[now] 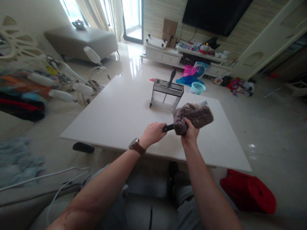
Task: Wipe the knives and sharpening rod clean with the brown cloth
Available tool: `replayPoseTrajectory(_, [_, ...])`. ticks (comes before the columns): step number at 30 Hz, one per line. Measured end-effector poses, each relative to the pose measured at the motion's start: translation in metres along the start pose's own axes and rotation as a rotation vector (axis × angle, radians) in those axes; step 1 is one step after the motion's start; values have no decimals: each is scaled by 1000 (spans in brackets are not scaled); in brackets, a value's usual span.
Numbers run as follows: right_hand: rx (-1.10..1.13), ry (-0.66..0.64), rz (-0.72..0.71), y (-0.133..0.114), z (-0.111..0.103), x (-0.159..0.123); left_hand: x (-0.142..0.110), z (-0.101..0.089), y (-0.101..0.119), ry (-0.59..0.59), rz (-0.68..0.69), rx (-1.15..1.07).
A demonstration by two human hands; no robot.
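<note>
My left hand (154, 132) is closed around the black handle (168, 128) of a broad-bladed kitchen knife, held above the white table. A fluffy brown cloth (198, 115) is folded about the blade (203, 103), of which only slivers of metal show along the upper edge. My right hand (191, 131) grips the cloth from below with its thumb on the near side, pressing it to the blade. Behind them on the table stands a clear-sided knife block (165, 92) with one dark handle (172, 76) sticking up from its top.
The white table (115, 121) spreads beneath both hands. Past its far edge are a teal basket (197, 88), a blue plastic item and a pink basket (189, 70) on the floor. A red object (248, 191) lies at the near right; a lamp with white shades (82, 88) stands left.
</note>
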State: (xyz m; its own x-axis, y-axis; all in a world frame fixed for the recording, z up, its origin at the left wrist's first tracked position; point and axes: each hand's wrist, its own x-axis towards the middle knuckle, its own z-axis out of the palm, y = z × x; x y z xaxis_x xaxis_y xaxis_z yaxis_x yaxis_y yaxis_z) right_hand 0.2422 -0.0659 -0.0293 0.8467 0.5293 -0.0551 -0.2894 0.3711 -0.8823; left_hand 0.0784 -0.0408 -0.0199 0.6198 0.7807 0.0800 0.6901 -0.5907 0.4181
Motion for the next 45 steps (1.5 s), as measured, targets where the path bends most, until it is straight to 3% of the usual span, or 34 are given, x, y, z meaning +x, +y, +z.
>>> replayPoseTrajectory(7, [-1, -105, 64, 18, 5, -19, 4, 7, -1, -4, -17, 23])
replayPoseTrajectory(12, [-24, -62, 43, 17, 10, -26, 3, 7, -3, 2, -3, 3])
replayPoseTrajectory(19, [-8, 17, 46, 9, 8, -16, 3, 0, 0, 13, 23, 15])
replayPoseTrajectory(26, [80, 136, 41, -1, -7, 17, 0, -9, -20, -36, 43, 38])
replayPoseTrajectory(32, [73, 98, 109, 8, -9, 9, -3, -4, -24, -80, 10, 113])
replayPoseTrajectory(36, [67, 64, 117, 18, -4, -1, -3, -1, -21, -49, -51, 120])
replayPoseTrajectory(41, [47, 8, 160, 22, -5, 1, 0, -11, -23, -16, -111, 126])
replayPoseTrajectory(45, [76, 41, 217, 14, -15, 19, 0, -22, -32, 1, -96, 141])
